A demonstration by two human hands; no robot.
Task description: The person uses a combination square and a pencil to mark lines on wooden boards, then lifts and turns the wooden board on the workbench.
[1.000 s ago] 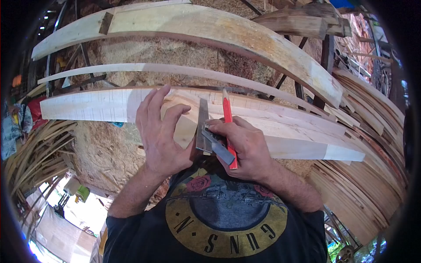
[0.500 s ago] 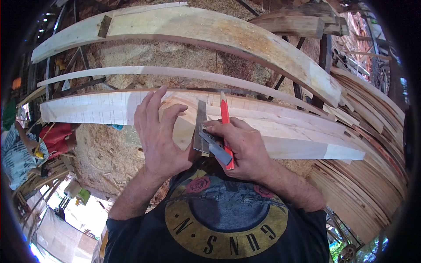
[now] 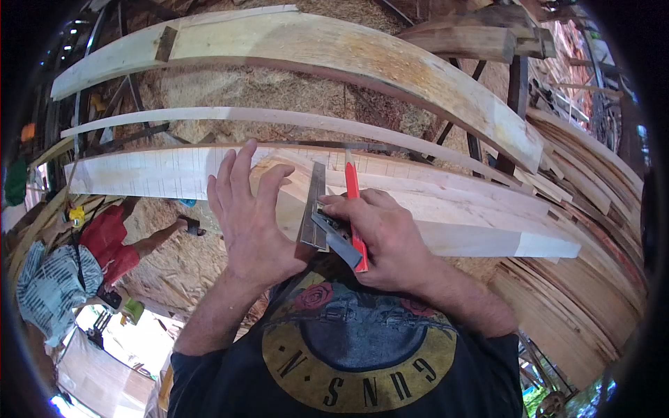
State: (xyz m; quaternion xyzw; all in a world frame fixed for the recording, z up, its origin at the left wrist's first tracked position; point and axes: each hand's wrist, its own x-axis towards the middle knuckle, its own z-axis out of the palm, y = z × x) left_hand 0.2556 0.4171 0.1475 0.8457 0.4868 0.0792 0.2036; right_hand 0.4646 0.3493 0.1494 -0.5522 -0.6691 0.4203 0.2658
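A flat metal tool (image 3: 315, 202), perhaps a small square, stands tilted between my hands over the near wooden beam (image 3: 139, 173). My left hand (image 3: 252, 216) has its fingers spread and raised, while the base of its thumb meets the tool's lower end. My right hand (image 3: 383, 233) is closed around a red pencil (image 3: 352, 184), its pale tip pointing away from me, and around a grey metal piece (image 3: 338, 240) joined to the tool. Thin pencil lines cross the beam's face at the left and along its far edge.
Beyond the beam lie a thin curved strip (image 3: 279, 115) and a thick curved plank (image 3: 334, 42). Stacked boards (image 3: 557, 306) fill the right side. A person in red shorts (image 3: 108, 240) is at the left, near wood strips. Wood shavings (image 3: 167, 272) cover the ground.
The tool, the pencil and both my hands have shifted slightly left. At the left, the other person has come further into view, with a leg now showing.
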